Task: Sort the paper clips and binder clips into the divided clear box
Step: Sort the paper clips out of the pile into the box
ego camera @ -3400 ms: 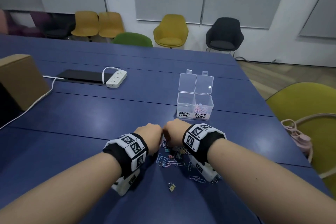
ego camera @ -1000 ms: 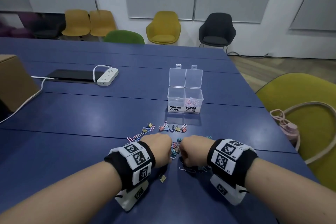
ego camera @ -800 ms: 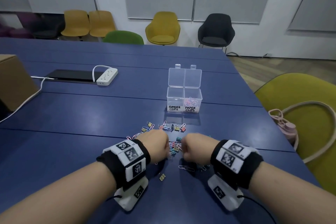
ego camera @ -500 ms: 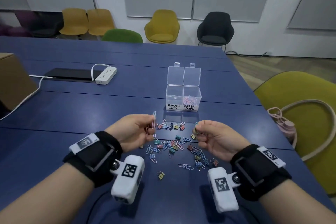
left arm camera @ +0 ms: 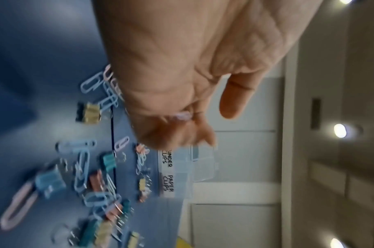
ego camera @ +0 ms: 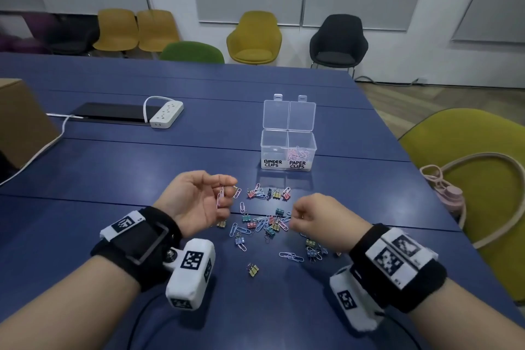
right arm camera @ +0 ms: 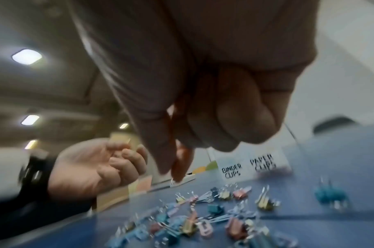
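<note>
A clear divided box [ego camera: 273,142] stands open, labelled BINDER CLIPS on the left and PAPER CLIPS on the right. Pink paper clips [ego camera: 299,154] lie in the right half. A loose pile of coloured paper clips and binder clips [ego camera: 267,223] lies on the blue table between my hands. My left hand [ego camera: 199,202] is turned palm up and pinches a pink paper clip [ego camera: 219,199], which the left wrist view shows at the fingertips [left arm camera: 182,115]. My right hand [ego camera: 315,214] hovers knuckles up at the pile's right edge, fingers curled [right arm camera: 224,130]. What lies inside the fist is hidden.
A lone yellow binder clip [ego camera: 252,269] lies nearest me. At the back left are a white power strip [ego camera: 167,114], a black pad [ego camera: 113,112] and a cardboard box [ego camera: 20,122]. A yellow-green chair [ego camera: 468,167] with a pink bottle [ego camera: 451,199] stands at the right.
Both fists lifted off the pile and turned palm up with clips. Since then my right hand has rolled knuckles up and dropped back toward the pile. My left hand still holds the pink clip.
</note>
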Motion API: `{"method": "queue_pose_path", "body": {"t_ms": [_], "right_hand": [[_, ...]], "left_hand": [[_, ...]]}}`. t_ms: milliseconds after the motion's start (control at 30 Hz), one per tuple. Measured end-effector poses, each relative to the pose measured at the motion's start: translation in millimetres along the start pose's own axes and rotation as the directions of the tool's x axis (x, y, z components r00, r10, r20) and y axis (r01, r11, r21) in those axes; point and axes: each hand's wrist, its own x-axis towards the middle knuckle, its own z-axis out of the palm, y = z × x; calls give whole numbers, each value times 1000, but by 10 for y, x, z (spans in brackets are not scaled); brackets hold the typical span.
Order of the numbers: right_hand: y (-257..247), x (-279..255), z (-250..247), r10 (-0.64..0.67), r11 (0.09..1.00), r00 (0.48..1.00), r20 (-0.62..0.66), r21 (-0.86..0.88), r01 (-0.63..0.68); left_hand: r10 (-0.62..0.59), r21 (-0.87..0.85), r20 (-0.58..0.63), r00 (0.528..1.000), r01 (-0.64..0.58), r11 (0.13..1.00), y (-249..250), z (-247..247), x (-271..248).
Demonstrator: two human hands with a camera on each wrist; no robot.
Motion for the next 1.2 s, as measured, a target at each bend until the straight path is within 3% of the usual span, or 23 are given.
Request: {"method": "queue_pose_path", "body": {"t_ms": [67,100,133,200,233,300,400,467,600,933,1100,1167,1200], "right_hand": [[-28,8,45,-14,966,997,73,-258,32],[-34,12,88,7,953,993,121,-303,31],[-43,15,133,25,941,987,158,-336,30],[-67,32,206,46,922,981,189,-387,31],[-78,51,228,44,915,981,188,-402,36],[-104,83,250,40,908,980,196,-417,46],[-125,105,261,60,908,974,220,-417,38],[-134,119,266,59,906,972,227,-422,44],[-151,155,268,59,892,968,244,-448,59],[-117,184,272,72,870,959,273,-488,73],[-111,154,245,54,880,960,276,-467,85],[-104,159,249,46,883,960,277,-460,90],[-98,158,255,42,885,959,279,-456,94]], "left_hand": [[-33,239,-121,992,61,969,11,-10,37],[6,447,-178,984,76,891,-4,-32,67],[71,672,-199,977,84,735,-19,-36,86],[194,961,-133,972,79,264,-60,-11,114],[224,995,-87,971,75,61,-82,2,132],[229,971,-101,968,147,-191,-114,36,164],[224,914,-159,961,229,-334,-182,60,253],[221,900,-177,959,248,-358,-219,67,317],[164,920,-184,969,229,-319,-256,106,407],[85,912,-171,982,191,-364,-262,136,415],[45,967,-99,994,107,-233,-132,134,294],[39,993,-73,997,76,-88,-60,116,250],[36,996,-64,997,62,64,-31,106,237]]}}
